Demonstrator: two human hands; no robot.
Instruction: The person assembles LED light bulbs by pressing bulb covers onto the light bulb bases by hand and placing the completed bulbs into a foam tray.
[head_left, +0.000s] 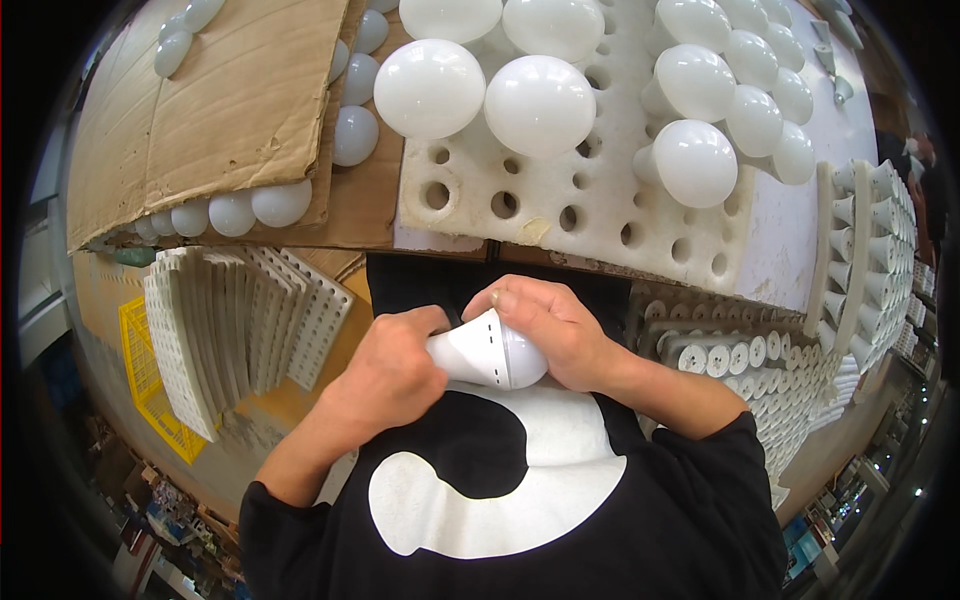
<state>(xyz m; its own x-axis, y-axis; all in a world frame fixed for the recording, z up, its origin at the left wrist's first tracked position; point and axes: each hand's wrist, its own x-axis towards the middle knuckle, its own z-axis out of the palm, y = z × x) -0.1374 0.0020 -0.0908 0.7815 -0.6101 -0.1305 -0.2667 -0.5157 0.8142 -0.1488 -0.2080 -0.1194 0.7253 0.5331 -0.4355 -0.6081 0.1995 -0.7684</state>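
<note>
Close to my chest, a white light bulb (478, 352) lies on its side between my two hands. Its narrow end points left and its rounded dome points right. My left hand (398, 362) is closed around the narrow end, covering the tip. Wrapped over the far side of the dome, my right hand (552, 328) has its fingers curled on the bulb near the seam. A row of small dark slots runs around the housing beside the seam.
A white foam tray (470, 215) with holes stands ahead, bearing several round white bulb domes (540, 105). Cardboard (215, 100) with more domes under it is at the left. Foam sheets (215, 320) and a yellow crate (150, 380) stand lower left. Racked bulb housings (740, 357) fill the right.
</note>
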